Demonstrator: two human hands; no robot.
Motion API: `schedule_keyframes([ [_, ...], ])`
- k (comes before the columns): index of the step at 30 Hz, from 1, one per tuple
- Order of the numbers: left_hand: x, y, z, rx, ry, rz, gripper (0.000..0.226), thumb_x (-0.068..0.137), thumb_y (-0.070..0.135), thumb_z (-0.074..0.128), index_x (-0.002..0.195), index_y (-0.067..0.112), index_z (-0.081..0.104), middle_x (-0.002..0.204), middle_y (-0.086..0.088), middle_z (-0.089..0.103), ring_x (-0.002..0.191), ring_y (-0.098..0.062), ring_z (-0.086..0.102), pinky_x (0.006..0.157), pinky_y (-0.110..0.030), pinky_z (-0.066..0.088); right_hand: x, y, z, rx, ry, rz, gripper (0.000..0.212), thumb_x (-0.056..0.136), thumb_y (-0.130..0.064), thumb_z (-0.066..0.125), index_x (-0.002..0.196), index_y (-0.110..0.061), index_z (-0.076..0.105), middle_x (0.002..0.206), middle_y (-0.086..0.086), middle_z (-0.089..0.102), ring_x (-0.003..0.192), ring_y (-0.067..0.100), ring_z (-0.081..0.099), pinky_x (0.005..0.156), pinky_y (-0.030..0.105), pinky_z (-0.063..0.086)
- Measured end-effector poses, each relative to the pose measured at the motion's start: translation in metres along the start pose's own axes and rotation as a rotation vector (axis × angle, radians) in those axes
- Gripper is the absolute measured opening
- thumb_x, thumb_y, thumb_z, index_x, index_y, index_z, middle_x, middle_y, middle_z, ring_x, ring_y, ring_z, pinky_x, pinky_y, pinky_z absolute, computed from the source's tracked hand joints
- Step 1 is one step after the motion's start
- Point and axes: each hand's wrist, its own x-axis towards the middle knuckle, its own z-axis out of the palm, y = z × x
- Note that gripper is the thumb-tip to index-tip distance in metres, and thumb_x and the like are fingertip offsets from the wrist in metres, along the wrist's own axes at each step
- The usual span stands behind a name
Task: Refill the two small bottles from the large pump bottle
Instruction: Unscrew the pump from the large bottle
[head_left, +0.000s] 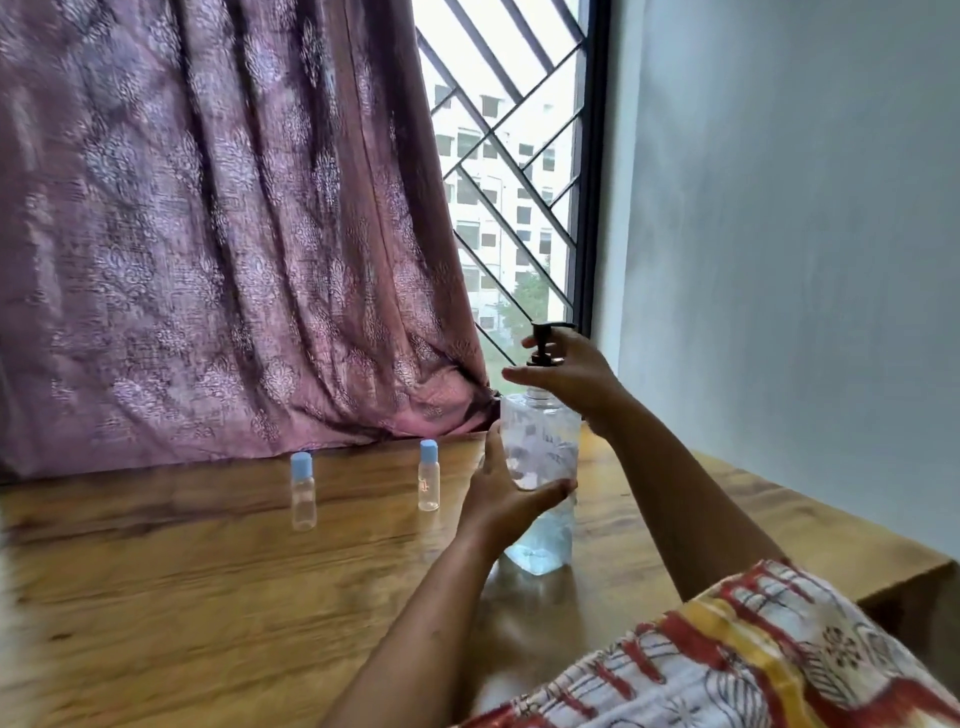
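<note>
A large clear pump bottle (543, 441) with a dark pump head (546, 343) stands on the wooden table (208, 597), holding some clear liquid at its bottom. My left hand (506, 493) wraps around the bottle's body. My right hand (569, 376) grips the pump collar at the bottle's neck. Two small clear bottles with light blue caps stand upright to the left: one (428, 483) close to the big bottle, the other (303, 493) farther left. Both look empty and capped.
A purple patterned curtain (234, 234) hangs along the table's far edge, right behind the small bottles. A barred window (509, 182) is behind the pump bottle. A pale wall (779, 234) runs along the table's right side.
</note>
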Motion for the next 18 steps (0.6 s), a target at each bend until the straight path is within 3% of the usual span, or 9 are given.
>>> schedule_keyframes([
  [4,-0.001,-0.002,0.001,-0.015,0.010,-0.005,0.094,0.049,0.054,0.080,0.125,0.046,0.025,0.120,0.007,0.058,0.105,-0.011,0.061,0.092,-0.036,0.053,-0.002,0.007,-0.006,-0.033,0.126,0.039,0.047,0.062,-0.026,0.086,0.101,-0.014,0.062,0.094,0.005,0.067,0.084,0.015,0.063,0.072,0.023,0.050],
  [8,-0.002,-0.004,-0.001,-0.006,0.013,-0.012,0.088,0.055,0.046,0.083,0.112,0.045,0.016,0.123,0.000,0.057,0.106,-0.016,0.061,0.090,-0.029,0.051,-0.005,0.003,-0.015,0.123,-0.095,0.005,0.039,0.078,-0.006,0.072,0.113,-0.013,0.057,0.098,0.009,0.068,0.090,0.020,0.065,0.077,0.022,0.053],
  [11,-0.003,-0.004,-0.002,-0.014,0.027,-0.014,0.088,0.049,0.054,0.080,0.110,0.047,0.016,0.125,0.001,0.057,0.108,-0.016,0.061,0.093,-0.033,0.052,-0.006,-0.001,-0.014,0.191,-0.194,0.016,0.041,0.085,-0.001,0.062,0.121,-0.016,0.051,0.113,0.014,0.064,0.093,0.018,0.063,0.080,0.021,0.051],
  [14,-0.003,-0.004,-0.002,-0.015,0.033,-0.007,0.090,0.048,0.055,0.079,0.113,0.046,0.018,0.124,0.001,0.058,0.108,-0.015,0.061,0.096,-0.039,0.051,-0.003,0.002,-0.002,-0.065,-0.060,0.001,0.052,0.078,-0.027,0.074,0.124,-0.014,0.052,0.119,0.008,0.060,0.100,0.017,0.061,0.084,0.029,0.052],
  [16,-0.002,-0.004,-0.003,-0.005,0.038,-0.009,0.092,0.047,0.057,0.078,0.115,0.045,0.018,0.124,0.001,0.057,0.110,-0.016,0.061,0.097,-0.041,0.050,-0.001,0.004,0.006,-0.283,0.094,-0.044,0.059,0.069,-0.041,0.079,0.114,-0.011,0.058,0.108,0.004,0.062,0.096,0.017,0.061,0.083,0.032,0.052],
  [18,-0.003,-0.005,-0.005,-0.007,0.037,-0.006,0.091,0.047,0.057,0.078,0.115,0.045,0.019,0.123,0.004,0.055,0.109,-0.015,0.060,0.098,-0.041,0.050,-0.001,0.000,0.010,-0.329,0.159,-0.078,0.048,0.066,-0.041,0.081,0.099,-0.010,0.063,0.093,0.002,0.064,0.087,0.016,0.060,0.074,0.029,0.049],
])
